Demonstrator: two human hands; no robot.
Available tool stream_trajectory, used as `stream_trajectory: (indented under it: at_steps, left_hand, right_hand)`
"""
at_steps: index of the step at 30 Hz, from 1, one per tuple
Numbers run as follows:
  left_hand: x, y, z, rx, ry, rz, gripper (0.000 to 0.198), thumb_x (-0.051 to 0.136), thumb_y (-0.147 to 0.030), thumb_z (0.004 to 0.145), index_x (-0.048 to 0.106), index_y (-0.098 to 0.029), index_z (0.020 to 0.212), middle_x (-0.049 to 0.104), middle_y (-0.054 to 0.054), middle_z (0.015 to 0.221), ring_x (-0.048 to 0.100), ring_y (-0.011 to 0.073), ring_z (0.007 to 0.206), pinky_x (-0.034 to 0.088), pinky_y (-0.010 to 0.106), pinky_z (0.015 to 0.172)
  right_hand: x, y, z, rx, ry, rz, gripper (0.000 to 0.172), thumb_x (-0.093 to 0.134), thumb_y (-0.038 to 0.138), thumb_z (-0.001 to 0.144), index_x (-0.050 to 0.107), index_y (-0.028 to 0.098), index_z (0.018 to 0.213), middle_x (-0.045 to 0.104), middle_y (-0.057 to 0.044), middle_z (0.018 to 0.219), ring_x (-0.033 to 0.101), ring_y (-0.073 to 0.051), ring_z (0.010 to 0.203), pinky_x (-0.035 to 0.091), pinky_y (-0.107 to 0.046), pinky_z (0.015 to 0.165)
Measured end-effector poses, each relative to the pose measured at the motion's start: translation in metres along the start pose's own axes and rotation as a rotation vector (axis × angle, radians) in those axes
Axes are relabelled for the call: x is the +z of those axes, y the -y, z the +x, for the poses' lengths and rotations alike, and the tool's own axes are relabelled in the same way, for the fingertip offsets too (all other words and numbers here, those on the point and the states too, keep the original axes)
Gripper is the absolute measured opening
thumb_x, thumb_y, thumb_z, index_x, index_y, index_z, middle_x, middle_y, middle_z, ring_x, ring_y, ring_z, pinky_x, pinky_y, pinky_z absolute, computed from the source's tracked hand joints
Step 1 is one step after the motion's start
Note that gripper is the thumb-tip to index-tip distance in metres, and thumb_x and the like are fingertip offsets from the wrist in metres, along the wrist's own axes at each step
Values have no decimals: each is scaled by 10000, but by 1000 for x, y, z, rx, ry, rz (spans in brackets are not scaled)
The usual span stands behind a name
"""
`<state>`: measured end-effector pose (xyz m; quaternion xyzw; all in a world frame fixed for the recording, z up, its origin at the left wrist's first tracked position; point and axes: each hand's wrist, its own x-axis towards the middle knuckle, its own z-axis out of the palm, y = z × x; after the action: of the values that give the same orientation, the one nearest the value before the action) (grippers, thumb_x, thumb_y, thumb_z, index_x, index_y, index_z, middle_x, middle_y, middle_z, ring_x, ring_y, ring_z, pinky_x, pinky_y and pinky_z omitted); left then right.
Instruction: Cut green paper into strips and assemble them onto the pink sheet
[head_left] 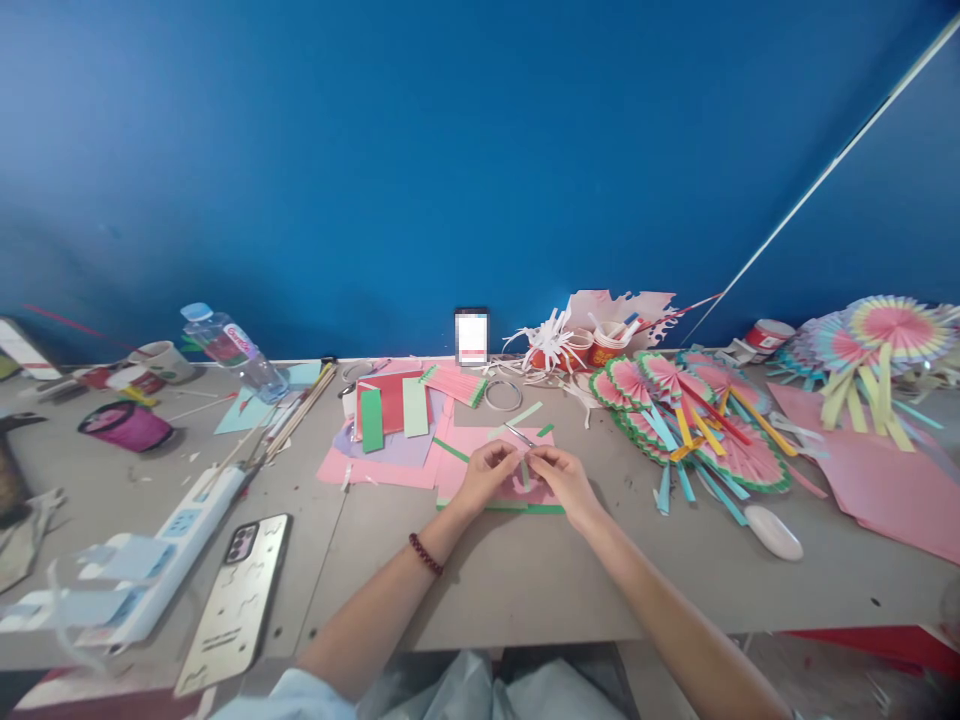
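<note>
My left hand (486, 474) and my right hand (564, 482) meet over pink paper (452, 470) at the middle of the table. Both sets of fingertips are pinched close together on a small strip of paper (526, 474), pale green and partly hidden by the fingers. A curled pink piece (520, 490) shows just below it. Just beyond the fingertips lies a slim silver metal tool (519, 436), its kind unclear. Green paper strips (545, 430) edge and cross the pink sheet around my hands.
Left of my hands are a dark green paper piece (372, 420), a phone (236, 600), a power strip (176, 560) and a tilted water bottle (238, 350). To the right lie folded paper fans (679, 385), a white mouse (773, 531) and pink sheets (885, 480). Paper cups (609, 345) stand behind.
</note>
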<state>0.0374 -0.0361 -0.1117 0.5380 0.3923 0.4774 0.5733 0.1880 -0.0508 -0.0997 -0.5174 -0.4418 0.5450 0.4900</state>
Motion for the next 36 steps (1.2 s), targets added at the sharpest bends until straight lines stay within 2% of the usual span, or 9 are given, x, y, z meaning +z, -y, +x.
stream_trajectory:
  at_steps: [7,13,17,20,23,25,28,32,36]
  left_hand:
    - [3,-1,-3,-44,116,-7,398,777,-513,697,639,-141,720,637,15,646,561,116,578,431,235,578]
    - [3,7,-2,-17,61,3,398,749,-526,727,660,-139,762,639,19,682,540,103,549,422,229,534]
    - [3,12,0,-18,7,-18,388,768,-513,711,674,-141,769,658,37,717,559,115,573,446,236,538]
    - [2,14,2,-28,-42,-41,402,790,-518,677,679,-140,757,661,37,706,562,114,561,454,239,538]
    - [1,17,4,-29,-97,-54,421,802,-530,647,681,-139,743,655,31,679,554,111,546,447,236,524]
    - [0,19,5,-21,-113,-52,421,803,-530,641,682,-138,734,651,27,664,550,110,539,441,234,518]
    - [0,19,5,10,-109,-18,397,784,-517,669,690,-139,742,657,33,670,555,113,545,441,237,526]
    - [0,16,3,107,-106,124,307,744,-455,730,710,-151,756,687,52,722,587,133,622,459,245,582]
    - [1,16,1,234,-124,301,206,665,-365,813,720,-171,773,681,51,727,566,137,635,437,248,575]
  right_hand:
    - [-2,2,0,52,-62,105,435,821,558,515,652,170,617,499,50,486,414,-89,486,327,-238,496]
    - [-2,2,-1,60,-76,97,417,817,552,528,651,178,609,491,50,475,424,-93,472,325,-233,474]
    - [-3,-1,1,9,-88,28,402,793,546,572,645,179,642,510,46,506,429,-92,474,347,-229,469]
    - [-4,-6,1,-136,-150,-78,375,758,524,642,654,179,748,602,10,621,497,-110,517,412,-238,496]
    - [-6,-7,-2,-377,-227,-302,250,674,434,776,657,188,821,656,-21,714,543,-122,553,471,-254,548]
    - [-6,-7,-4,-539,-209,-470,178,599,355,850,672,196,818,682,-40,750,561,-128,565,493,-260,573]
    - [-7,-9,-5,-715,-169,-621,198,529,272,902,710,206,857,729,-72,855,639,-152,657,533,-266,624]
    - [-8,-16,-1,-815,-206,-714,215,526,223,906,741,219,896,757,-74,901,708,-185,797,575,-287,729]
    - [-10,-20,2,-861,-215,-800,221,535,196,903,753,222,918,768,-65,892,719,-191,816,582,-292,753]
